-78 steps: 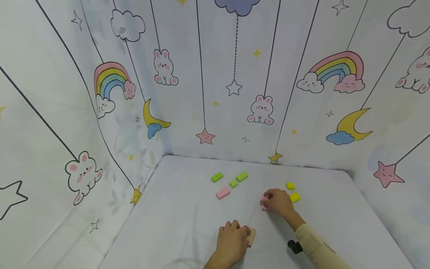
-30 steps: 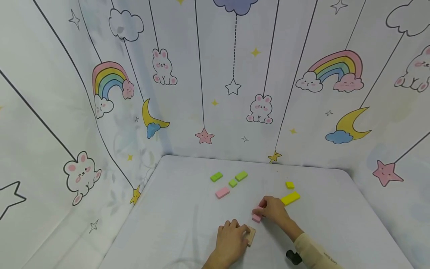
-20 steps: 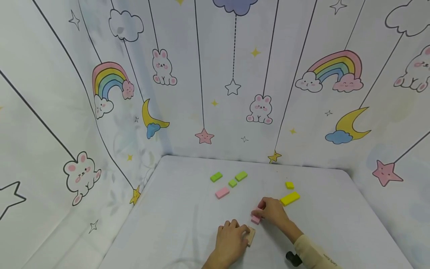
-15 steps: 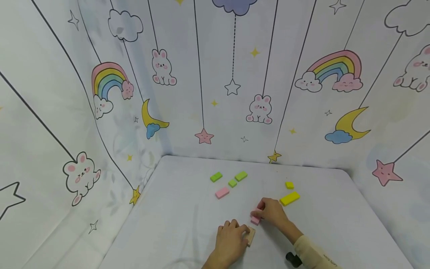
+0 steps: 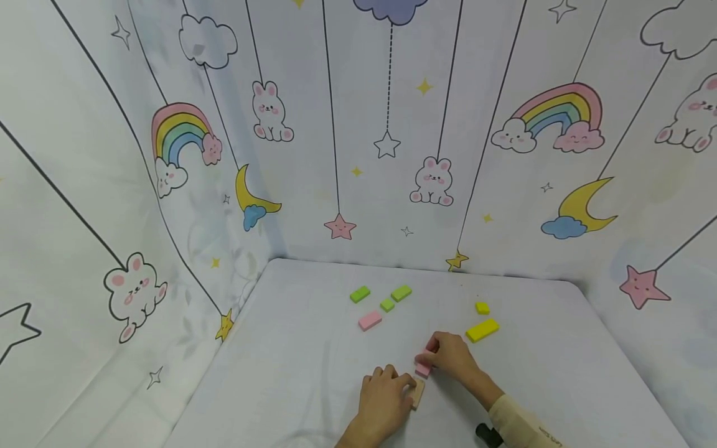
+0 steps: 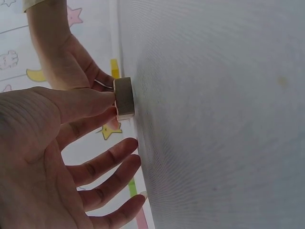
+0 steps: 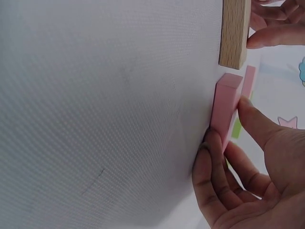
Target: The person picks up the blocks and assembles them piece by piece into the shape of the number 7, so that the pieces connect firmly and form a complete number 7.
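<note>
In the head view my left hand (image 5: 383, 401) pinches a plain wooden block (image 5: 418, 393) between thumb and index finger on the white table (image 5: 269, 373). The left wrist view shows the thumb against the wooden block (image 6: 124, 98), the other fingers spread. Just beyond it, my right hand (image 5: 455, 358) holds a pink block (image 5: 423, 369) by its sides with thumb and fingers. Seen from the right wrist, the pink block (image 7: 226, 105) lines up end to end with the wooden block (image 7: 235, 33), a narrow gap between them. The pink block's far end is partly hidden by the fingers.
Farther back lie another pink block (image 5: 370, 320), two green blocks (image 5: 360, 294) and a small green cube (image 5: 387, 305). To the right are a long yellow block (image 5: 482, 330) and a small yellow one (image 5: 482, 308). A black object (image 5: 488, 435) sits by the right sleeve.
My right hand has slid the pink block left and nearer, away from the long yellow block and up to the wooden block's far end. The left hand has stayed in place.
</note>
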Motion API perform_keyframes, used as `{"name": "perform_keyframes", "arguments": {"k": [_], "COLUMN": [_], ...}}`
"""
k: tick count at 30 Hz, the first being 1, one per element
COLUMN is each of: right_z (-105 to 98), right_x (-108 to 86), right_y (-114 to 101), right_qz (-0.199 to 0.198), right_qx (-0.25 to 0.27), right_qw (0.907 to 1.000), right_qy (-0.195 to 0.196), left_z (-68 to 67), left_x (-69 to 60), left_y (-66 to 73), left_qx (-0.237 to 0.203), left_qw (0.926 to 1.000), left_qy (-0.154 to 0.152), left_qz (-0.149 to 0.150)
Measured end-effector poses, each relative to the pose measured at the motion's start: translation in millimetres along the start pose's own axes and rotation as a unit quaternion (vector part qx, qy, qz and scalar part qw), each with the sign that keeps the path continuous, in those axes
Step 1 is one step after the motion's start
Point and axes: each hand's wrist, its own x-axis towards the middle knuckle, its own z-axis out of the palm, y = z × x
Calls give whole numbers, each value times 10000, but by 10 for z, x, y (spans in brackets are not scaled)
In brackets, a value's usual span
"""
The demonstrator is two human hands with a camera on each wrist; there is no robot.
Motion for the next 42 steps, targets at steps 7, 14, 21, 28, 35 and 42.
{"name": "perform_keyframes", "arguments": {"k": [7,14,21,28,35,42], "right_z": [31,59,71,79,75,85], "right_x": [-19,-29,-50,-67,-81,-76], "right_y": [-6,-5,-22,-11,-15,-9], "right_qz": [-74,-155,-226,-236,-304,-289], "right_qx": [-10,-6,102,156,201,198], "right_qw": [10000,9999,9997,9996,9993,9993], "right_qy": [32,62,61,95,129,130], "left_z": [10,19,17,12,2,10], "left_x": [-14,-24,-24,-15,-15,-8], "left_y": [-7,-16,-25,-21,-11,-9], "left_qx": [-72,-78,-83,-115,-86,-37], "left_qw": [9999,9998,9998,9999,9999,9999], "left_qy": [107,188,183,92,92,92], "left_qz": [19,57,59,41,31,16]}}
